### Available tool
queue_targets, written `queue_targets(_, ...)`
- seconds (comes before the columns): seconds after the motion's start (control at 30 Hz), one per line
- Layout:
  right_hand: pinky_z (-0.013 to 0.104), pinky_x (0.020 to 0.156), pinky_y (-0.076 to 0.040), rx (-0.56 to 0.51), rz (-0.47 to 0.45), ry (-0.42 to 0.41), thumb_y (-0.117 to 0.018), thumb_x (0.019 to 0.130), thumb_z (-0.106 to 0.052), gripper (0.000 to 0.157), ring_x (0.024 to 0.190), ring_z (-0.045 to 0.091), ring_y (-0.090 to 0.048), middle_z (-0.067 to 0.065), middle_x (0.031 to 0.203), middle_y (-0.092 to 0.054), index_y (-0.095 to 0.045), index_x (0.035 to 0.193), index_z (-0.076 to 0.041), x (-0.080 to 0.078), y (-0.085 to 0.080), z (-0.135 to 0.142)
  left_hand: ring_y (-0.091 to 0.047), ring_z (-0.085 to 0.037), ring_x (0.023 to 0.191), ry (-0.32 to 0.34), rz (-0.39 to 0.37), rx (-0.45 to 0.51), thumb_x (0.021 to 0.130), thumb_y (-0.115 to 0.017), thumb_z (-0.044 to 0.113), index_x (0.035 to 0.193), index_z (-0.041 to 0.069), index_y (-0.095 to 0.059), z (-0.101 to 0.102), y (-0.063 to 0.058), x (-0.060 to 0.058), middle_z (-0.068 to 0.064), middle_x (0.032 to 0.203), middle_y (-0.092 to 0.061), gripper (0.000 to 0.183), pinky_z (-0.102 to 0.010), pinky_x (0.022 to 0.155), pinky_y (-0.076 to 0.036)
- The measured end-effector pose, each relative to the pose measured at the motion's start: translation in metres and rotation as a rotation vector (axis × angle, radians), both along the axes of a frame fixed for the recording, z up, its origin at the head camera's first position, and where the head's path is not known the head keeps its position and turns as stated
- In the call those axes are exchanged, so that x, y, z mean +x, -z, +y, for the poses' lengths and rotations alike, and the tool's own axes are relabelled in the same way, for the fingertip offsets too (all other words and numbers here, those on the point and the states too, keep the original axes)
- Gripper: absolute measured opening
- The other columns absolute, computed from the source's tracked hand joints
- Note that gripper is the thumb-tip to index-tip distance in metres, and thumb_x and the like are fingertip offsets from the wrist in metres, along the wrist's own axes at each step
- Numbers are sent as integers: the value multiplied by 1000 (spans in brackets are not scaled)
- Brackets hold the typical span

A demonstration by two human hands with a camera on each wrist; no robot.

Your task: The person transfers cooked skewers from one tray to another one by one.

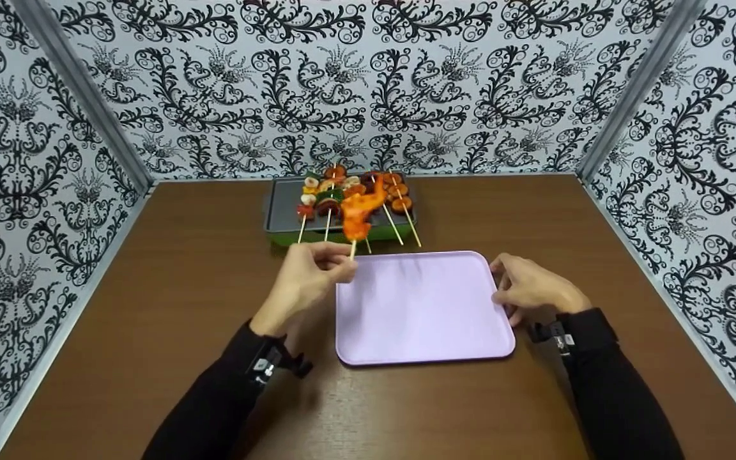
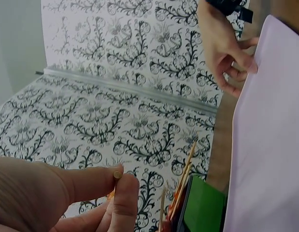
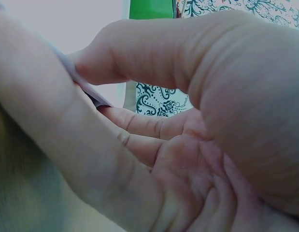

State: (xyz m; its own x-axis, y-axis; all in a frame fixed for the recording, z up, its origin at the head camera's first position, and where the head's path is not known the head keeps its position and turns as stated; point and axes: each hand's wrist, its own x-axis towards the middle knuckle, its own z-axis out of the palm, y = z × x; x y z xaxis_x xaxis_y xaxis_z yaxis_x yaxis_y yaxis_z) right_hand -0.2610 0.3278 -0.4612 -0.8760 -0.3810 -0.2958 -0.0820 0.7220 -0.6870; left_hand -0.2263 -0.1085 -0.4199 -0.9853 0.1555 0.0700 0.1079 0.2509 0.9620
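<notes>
My left hand (image 1: 307, 278) pinches the stick end of a skewer (image 1: 356, 220) between thumb and fingers. Bright orange, shrimp-like food sits on the skewer, raised in front of the grill. In the left wrist view, the stick's round butt (image 2: 118, 174) pokes out at the fingertips. A lilac rectangular tray (image 1: 425, 313) lies bare, its far left corner close to that hand. My right hand (image 1: 534, 284) grips the tray's right edge, thumb on top and other fingers lower; the right wrist view shows the rim (image 3: 74, 70) between them.
Behind the tray stands a green grill with a grey top (image 1: 285, 201). Several skewers of vegetables and orange slices (image 1: 400, 190) lie on it, sticks jutting over the front. Patterned walls (image 1: 355, 83) enclose the brown table (image 1: 202, 268) at the back and sides.
</notes>
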Motion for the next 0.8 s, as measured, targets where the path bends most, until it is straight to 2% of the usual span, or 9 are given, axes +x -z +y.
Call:
queue_targets(0.3,43,63,-73,-8,-21,3,-77,104,-2,64,70,23,-80,25,107,-73,-44,157,13,0,0,0,-80,-11,79,79,-6,12,102,-89,3,131,-5,-84,32,4,17,-16,102,-87,30,-24,75,-69)
queue_targets(0.43,42,62,-73,-12,-21,-2,-76,104,-1,63,69,24,-81,26,107,-74,-44,155,14,-1,-1,-1,-80,-10,78,126,6,19,100,-89,0,128,-7,-83,44,8,22,-20,101,-88,30,-37,81,-75)
queue_targets(0.57,41,61,-73,-19,-12,-6,-75,103,0,60,67,24,-82,26,106,-75,-45,153,15,-2,-1,-1,-81,-9,78,175,-1,23,99,-88,0,126,-10,-83,56,15,26,-23,101,-88,29,-49,85,-76)
queue_targets(0.8,41,61,-72,-16,-16,-7,-75,102,-1,60,66,24,-82,25,105,-75,-46,152,15,-4,-2,-2,-82,-11,77,197,-42,30,99,-89,2,125,-10,-83,71,24,29,-20,100,-88,29,-49,85,-76)
